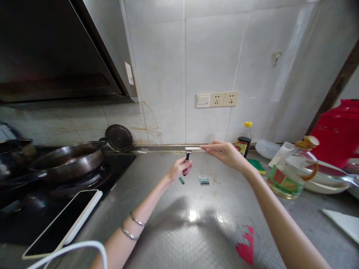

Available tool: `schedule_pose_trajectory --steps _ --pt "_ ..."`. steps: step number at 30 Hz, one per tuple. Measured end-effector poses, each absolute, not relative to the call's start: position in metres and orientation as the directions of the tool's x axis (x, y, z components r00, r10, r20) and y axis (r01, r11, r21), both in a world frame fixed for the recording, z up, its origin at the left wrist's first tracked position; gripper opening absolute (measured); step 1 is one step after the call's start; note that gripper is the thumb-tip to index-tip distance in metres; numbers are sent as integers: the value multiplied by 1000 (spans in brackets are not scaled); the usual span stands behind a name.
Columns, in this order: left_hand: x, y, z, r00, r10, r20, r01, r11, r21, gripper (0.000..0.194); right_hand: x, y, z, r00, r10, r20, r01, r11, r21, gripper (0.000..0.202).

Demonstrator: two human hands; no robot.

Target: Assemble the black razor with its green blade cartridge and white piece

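Near the back of the metal counter, my left hand [181, 168] is closed around a small black handle [187, 158] with a metallic top, held upright. My right hand [223, 152] pinches a thin white stick [193, 148], which points left just above the top of the black handle. Whether the two touch is too small to tell. Below my left hand lies a small green and black piece [181, 180]. To its right sits a small pack [204, 181] with green and dark strips.
At left are a phone [63, 220], a white cable [84, 244] and a steel pan [70, 160] on the stove. At right stand a soy sauce bottle [244, 142], a green sponge [255, 166], a glass jug [288, 175] and a red container [336, 130].
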State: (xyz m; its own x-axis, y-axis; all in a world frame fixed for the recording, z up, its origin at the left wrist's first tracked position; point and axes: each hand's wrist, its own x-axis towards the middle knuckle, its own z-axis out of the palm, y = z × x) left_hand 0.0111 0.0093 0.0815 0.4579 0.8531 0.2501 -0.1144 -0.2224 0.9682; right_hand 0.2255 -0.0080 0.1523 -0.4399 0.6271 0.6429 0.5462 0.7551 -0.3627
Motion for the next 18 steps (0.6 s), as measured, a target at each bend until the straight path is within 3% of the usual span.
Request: schedule_pose_trajectory --steps 18 --pt "8 8 83 477 834 278 -212 -197 957 29 235 -10 156 -457 650 607 567 739 -364 31"
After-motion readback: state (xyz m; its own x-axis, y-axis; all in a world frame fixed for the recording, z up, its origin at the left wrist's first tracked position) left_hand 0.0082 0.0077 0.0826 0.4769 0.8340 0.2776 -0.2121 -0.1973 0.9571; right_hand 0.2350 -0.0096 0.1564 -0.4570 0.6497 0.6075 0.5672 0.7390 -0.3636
